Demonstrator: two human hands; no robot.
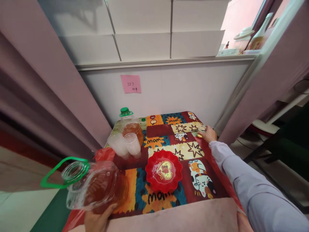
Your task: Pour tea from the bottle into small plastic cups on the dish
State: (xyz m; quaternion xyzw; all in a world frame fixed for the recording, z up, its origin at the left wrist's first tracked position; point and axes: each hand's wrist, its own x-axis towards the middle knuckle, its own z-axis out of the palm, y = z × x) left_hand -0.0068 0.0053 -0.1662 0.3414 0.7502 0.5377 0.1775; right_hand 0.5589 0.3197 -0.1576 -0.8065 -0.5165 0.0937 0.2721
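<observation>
Holding the open jug [96, 190] with the left hand [96, 220], at the near left corner of the worktop [116, 126], with thumb showing along its lower side and most fingers hidden. Reaching with the right hand [209, 133] to the right edge, toward the far corner, and gripping there a small clear cup [201, 129], by its look, with something yellowish in it. Having the red bowl [164, 180] near the middle of the near edge, and toward the left edge two stacks of cups [118, 146], with the capped jug [134, 129] just behind, near the far left corner.

Risking most, in careful judgement, a spill from the open jug, because of wearing no cap and being so near to the corner. Not being able to tell its base as resting or lifted. Possibly slipping, if depending on only one hand against smooth plastic. Possibly knocking over the light stacks, if swinging the jug inward too quickly. Possibly dropping the clear cup over the right edge, because of holding it so close there; not being able to tell the firmness of this grip.
</observation>
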